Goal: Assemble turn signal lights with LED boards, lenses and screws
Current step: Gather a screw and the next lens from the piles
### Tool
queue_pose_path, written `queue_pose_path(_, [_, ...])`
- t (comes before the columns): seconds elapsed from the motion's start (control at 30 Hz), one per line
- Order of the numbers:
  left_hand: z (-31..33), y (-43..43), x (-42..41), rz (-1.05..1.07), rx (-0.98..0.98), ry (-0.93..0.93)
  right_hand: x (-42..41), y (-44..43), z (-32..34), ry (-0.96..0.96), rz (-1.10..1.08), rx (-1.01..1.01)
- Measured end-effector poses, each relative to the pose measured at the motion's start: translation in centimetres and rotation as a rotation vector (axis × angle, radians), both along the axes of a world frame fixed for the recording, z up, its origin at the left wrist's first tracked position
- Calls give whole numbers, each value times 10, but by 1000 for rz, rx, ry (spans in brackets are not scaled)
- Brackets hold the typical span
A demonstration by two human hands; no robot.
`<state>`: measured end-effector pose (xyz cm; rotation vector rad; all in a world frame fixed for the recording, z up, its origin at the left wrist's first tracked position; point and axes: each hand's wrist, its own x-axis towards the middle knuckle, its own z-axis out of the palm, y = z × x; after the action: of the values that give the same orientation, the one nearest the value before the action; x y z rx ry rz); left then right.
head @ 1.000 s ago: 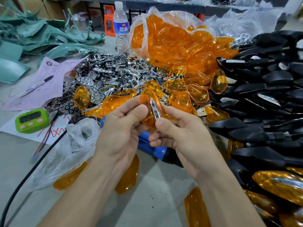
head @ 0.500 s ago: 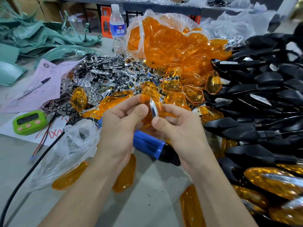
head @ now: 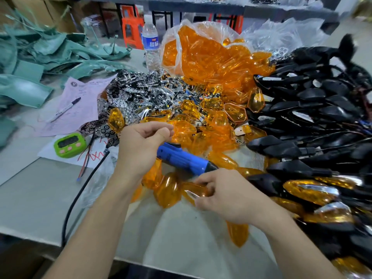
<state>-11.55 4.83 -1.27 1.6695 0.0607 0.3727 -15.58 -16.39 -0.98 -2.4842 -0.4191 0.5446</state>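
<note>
My right hand [head: 225,196] pinches an orange lens with a chrome insert [head: 192,193] low over the table, next to other loose orange lenses [head: 168,189]. Above and to the left, my left hand [head: 141,148] hovers with loosely curled fingers and holds nothing. Between the two hands a blue electric screwdriver [head: 181,158] lies on the table. A heap of orange lenses [head: 201,129] spreads behind it, and a clear bag of more lenses [head: 211,57] stands farther back. Chrome reflector pieces [head: 141,93] are piled at centre left. Black housings [head: 312,117] fill the right side.
Assembled lights with orange lenses [head: 312,190] lie at the near right. A green timer [head: 69,144], pink paper with a marker [head: 80,105] and a water bottle [head: 151,45] sit to the left and back. A black cable [head: 80,194] runs to the front edge. Green plastic parts [head: 30,67] are piled far left.
My left hand has let go of the lens. My right hand has carried the lens with its chrome insert down and toward me, beside the loose lenses.
</note>
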Motion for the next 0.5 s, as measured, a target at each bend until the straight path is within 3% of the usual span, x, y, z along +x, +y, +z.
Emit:
queue_pose_path(0.07, [-1,2,-3,-14,40,48,-2,-2,1,25,-67,1])
queue_pose_path(0.23, [-2,4,-9,-63,200,109,6,-7,10,-115,-226,-8])
queue_pose_path(0.33, [2,-8,-19,-205,316,164,25,-22,19,-111,-297,-22])
queue_pose_path(0.4, [3,-16,-27,-373,517,230,40,-35,25,-159,-310,-54])
queue_pose_path(0.5, [-4,-26,-38,-487,1051,243,62,-53,28,-292,-397,-142])
